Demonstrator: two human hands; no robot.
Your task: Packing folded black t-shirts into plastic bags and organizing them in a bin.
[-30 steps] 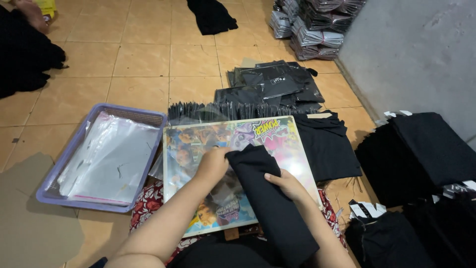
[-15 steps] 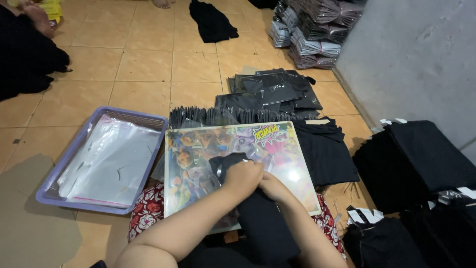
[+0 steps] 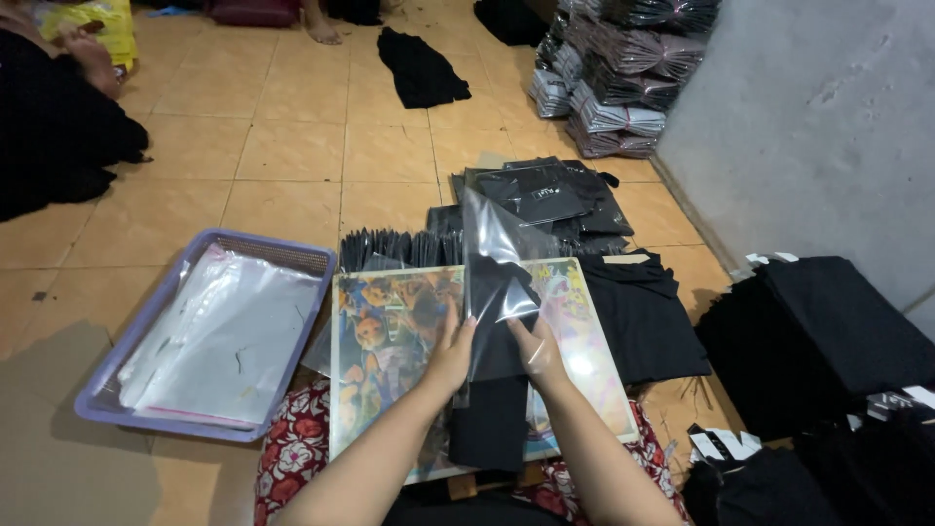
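A folded black garment [image 3: 493, 390] lies lengthwise on a colourful cartoon-printed board [image 3: 390, 331] on my lap. Its far end sits inside a clear plastic bag [image 3: 497, 244] that stands up from it. My left hand [image 3: 449, 356] holds the bag's left edge beside the garment. My right hand [image 3: 539, 349] pinches the bag's right edge. Both hands are close together at the bag's mouth.
A purple basket [image 3: 117, 404] of clear bags [image 3: 219, 336] lies at my left. Bagged black garments [image 3: 541, 195] lie beyond the board, with bundled stacks [image 3: 614, 88] by the grey wall. Black folded clothes [image 3: 818, 331] pile at my right. Another person [image 3: 58, 107] sits far left.
My hands have pulled a clear plastic bag up over the far end of the garment. Before that they gripped the folded garment on the board. The view tilted upward a little.
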